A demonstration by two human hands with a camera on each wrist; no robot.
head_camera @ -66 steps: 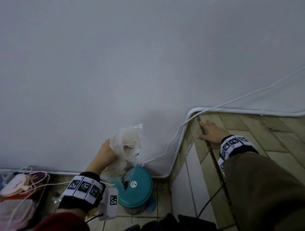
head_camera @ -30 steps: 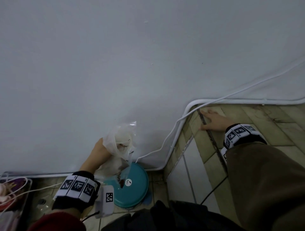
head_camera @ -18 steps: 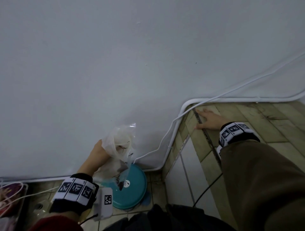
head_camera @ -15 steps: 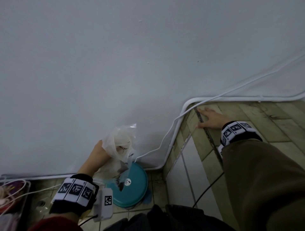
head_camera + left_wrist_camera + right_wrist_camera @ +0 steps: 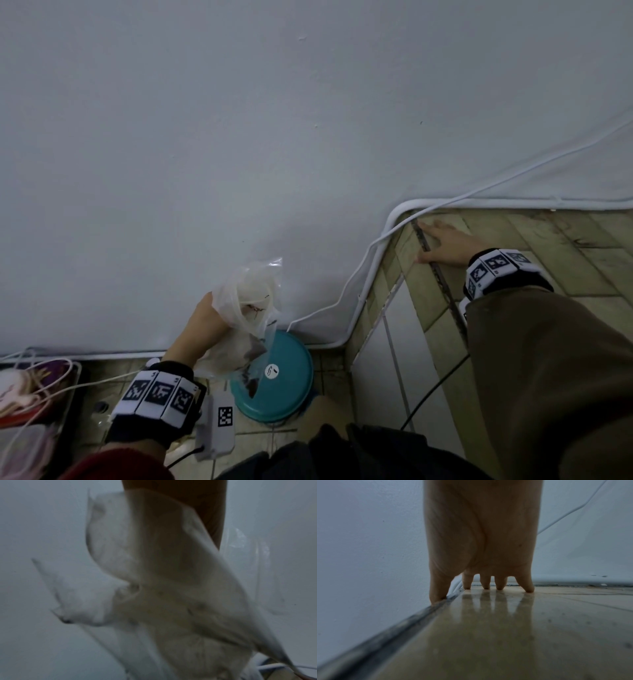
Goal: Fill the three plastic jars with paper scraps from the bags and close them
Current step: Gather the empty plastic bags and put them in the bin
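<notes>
One teal lid (image 5: 274,377) shows on the floor tiles, and the jar beneath it is hidden. One clear bag (image 5: 245,322) of paper scraps hangs just above the lid's left edge, tilted, with its lower corner over the lid. The left hand (image 5: 202,329) grips the bag, fingers curled round its bunched side. To the right of the lid rises one tiled step (image 5: 428,308), and the right hand (image 5: 445,245) rests flat on its top, fingers spread, at the metal edge strip. One white cable (image 5: 363,274) runs along the wall behind the lid.
</notes>
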